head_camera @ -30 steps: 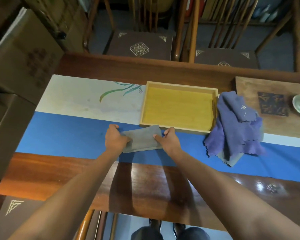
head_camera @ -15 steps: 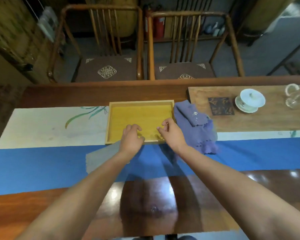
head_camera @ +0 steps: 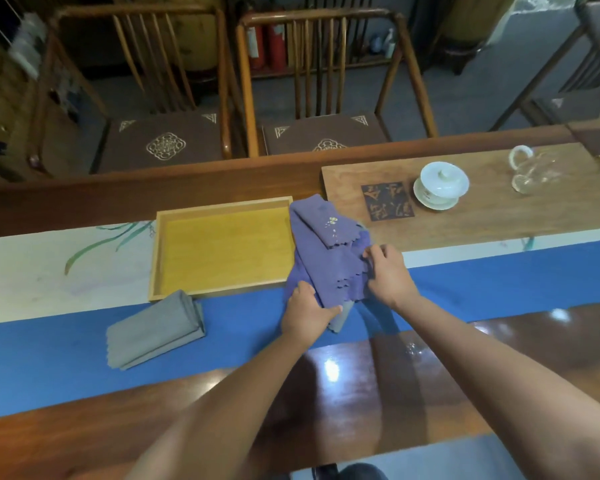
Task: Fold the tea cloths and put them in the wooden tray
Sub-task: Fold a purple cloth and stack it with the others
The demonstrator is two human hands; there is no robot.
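Observation:
A crumpled purple tea cloth (head_camera: 326,247) with a scalloped edge lies just right of the wooden tray (head_camera: 222,292), partly over its right rim. My left hand (head_camera: 305,313) grips the cloth's near lower edge. My right hand (head_camera: 388,271) pinches its right side. A grey cloth corner (head_camera: 340,318) peeks out under the purple one. A folded grey tea cloth (head_camera: 155,329) lies on the blue runner in front of the tray's left corner. Nothing lies inside the tray.
A wooden board (head_camera: 499,209) at the back right carries a dark coaster (head_camera: 387,200), a white lidded cup on a saucer (head_camera: 440,185) and a glass pitcher (head_camera: 530,171). Two wooden chairs (head_camera: 174,143) stand behind the table.
Both hands let go of the folded grey cloth, which now lies on the runner, and moved right onto the purple cloth. The view has lifted and shifted right.

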